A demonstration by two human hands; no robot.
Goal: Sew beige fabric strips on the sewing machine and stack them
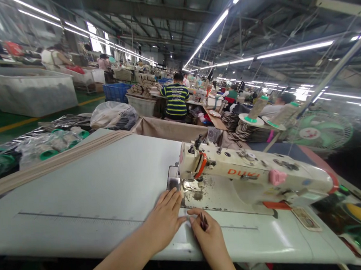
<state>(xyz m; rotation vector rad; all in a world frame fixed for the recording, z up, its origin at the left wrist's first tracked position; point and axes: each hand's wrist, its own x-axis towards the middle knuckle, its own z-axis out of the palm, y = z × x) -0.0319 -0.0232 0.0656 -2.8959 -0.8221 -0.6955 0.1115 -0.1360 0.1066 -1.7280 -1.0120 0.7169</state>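
My left hand (165, 216) lies flat with its fingers stretched out, their tips on the metal plate (174, 179) beside the needle area of a white sewing machine (255, 175). Close by on the right, my right hand (210, 233) is curled around thread snips (204, 221); only their two dark pointed blades show between the fingers. Its thumb and forefinger come near my left thumb, and I cannot tell whether they also pinch something small. Both hands rest at the front of the pale worktable (110, 187), just before the machine.
Beige fabric strips (63, 157) run across the table's left side. Bagged thread cones (56, 143) lie beyond. Two thread cones (258, 108) stand behind the machine, near a green fan (319, 131). A person in a striped shirt (175, 101) sits ahead, past a fabric-lined bin (171, 129).
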